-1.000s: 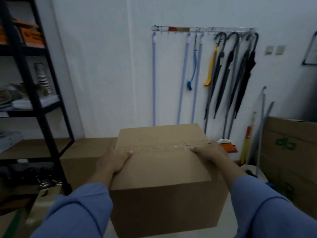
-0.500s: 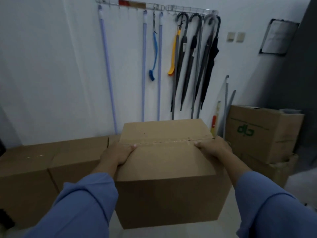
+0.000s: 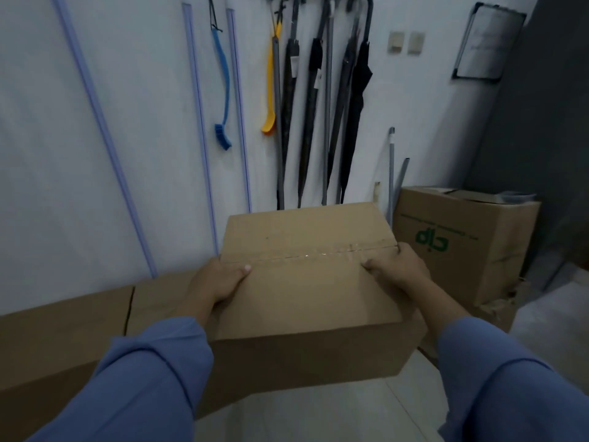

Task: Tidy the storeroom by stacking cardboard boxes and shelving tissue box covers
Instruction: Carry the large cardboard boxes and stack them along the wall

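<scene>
Two hands are used: the taped cardboard box (image 3: 306, 282) is gripped by the left hand (image 3: 220, 279) and right hand (image 3: 398, 272) at its top side edges. It looks stiff, probably light.

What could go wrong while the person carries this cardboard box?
The left hand and right hand grip the carried box near its top edges, not underneath as far as visible, so it might slip. The box hides the floor ahead; it could bump the low boxes or the hanging umbrellas.

Loose blue long sleeves (image 3: 149, 378), seemingly of soft cloth, cover both arms down to the bare hands (image 3: 220, 279).
</scene>
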